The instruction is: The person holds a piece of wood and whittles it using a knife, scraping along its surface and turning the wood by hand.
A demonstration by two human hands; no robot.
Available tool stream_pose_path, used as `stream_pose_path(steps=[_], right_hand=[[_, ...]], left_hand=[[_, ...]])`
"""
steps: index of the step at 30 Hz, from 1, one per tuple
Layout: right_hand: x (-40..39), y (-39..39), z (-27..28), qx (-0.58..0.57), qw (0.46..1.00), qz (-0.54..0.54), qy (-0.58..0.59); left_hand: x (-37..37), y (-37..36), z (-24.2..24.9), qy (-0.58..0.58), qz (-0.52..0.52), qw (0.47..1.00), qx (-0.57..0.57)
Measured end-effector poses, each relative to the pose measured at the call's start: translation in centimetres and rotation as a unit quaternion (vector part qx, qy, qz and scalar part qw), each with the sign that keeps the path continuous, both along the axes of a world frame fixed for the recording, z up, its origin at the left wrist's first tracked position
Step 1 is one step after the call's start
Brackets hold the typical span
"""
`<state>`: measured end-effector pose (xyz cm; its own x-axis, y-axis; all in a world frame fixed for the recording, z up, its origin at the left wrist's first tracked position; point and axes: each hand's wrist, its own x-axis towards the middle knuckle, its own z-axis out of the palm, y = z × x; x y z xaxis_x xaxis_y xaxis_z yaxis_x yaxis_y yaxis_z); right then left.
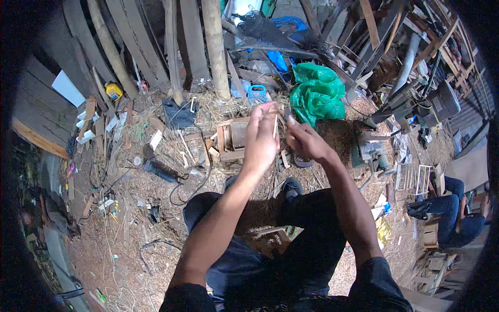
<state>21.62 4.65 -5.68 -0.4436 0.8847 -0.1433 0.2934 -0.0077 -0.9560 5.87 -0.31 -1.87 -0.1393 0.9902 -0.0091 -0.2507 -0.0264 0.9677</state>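
Note:
In the middle of the head view my left hand [261, 136] is closed around a thin wooden strip [275, 126], its fingers pointing away from me. My right hand [307, 139] is a fist just to the right, gripping a slim tool whose kind I cannot make out. The end of that tool [288, 115] comes close to the wooden strip; whether they touch is not clear. Below and behind my left hand a small wooden box frame [232, 136] lies on the ground.
A green plastic sheet [317, 93] lies crumpled ahead, beside a blue container [257, 93]. Planks and poles [213, 47] lean at the back left. A machine [370, 151] stands to the right. Another person's legs [451, 208] are at the far right. Wood shavings cover the ground.

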Motion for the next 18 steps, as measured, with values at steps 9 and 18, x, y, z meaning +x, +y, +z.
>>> stream_pose_path(steps=[9, 18], right_hand=[[-1.9, -0.6, -0.3, 0.159, 0.978, -0.068, -0.116], [-3.2, 0.5, 1.1, 0.441, 0.839, -0.222, -0.229]], left_hand=[[-1.5, 1.2, 0.2, 0.006, 0.044, 0.999, 0.018], [-1.6, 2.0, 0.3, 0.030, 0.028, 0.999, -0.021]])
